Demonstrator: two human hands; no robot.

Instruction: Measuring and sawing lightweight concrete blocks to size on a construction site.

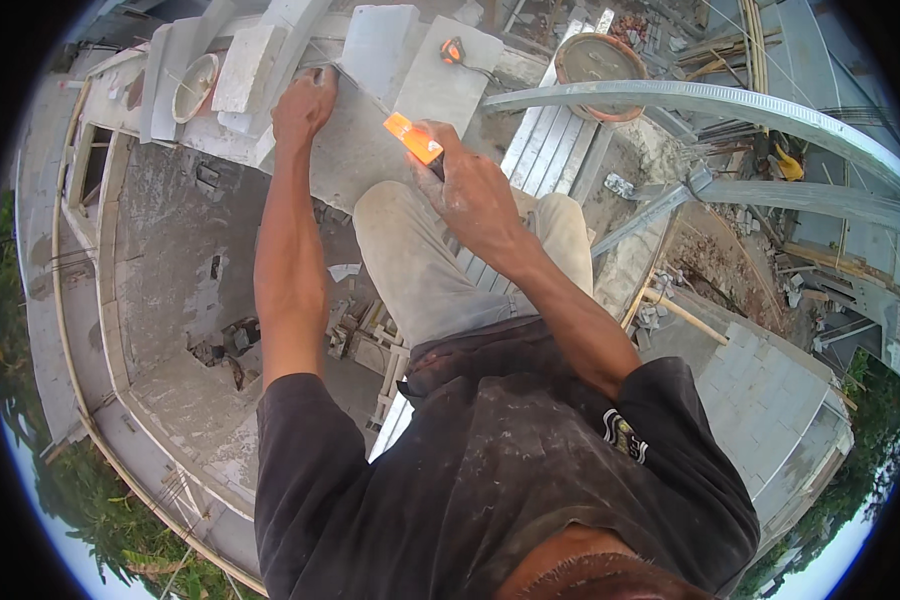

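Observation:
My right hand (467,193) is closed round a bright orange tool (413,137), flat and block-like with a dark end; its exact kind is not clear. A thin pale line runs from the tool toward my left hand (306,102). That hand is closed, knuckles up, at the far edge of a grey panel (360,150) before my knees. Whatever its fingers grip is hidden. Beyond the panel lie a pale block (378,48) and a flat grey slab (450,85). An orange and black tape measure (453,49) rests on that slab.
Pale blocks (251,70) and a round bucket (196,88) line the wall top at left. Another bucket (600,75) stands beyond metal channels (552,145). A curved metal strip (730,98) arches across the right. Below the wall at left is a deep drop with rubble (228,345).

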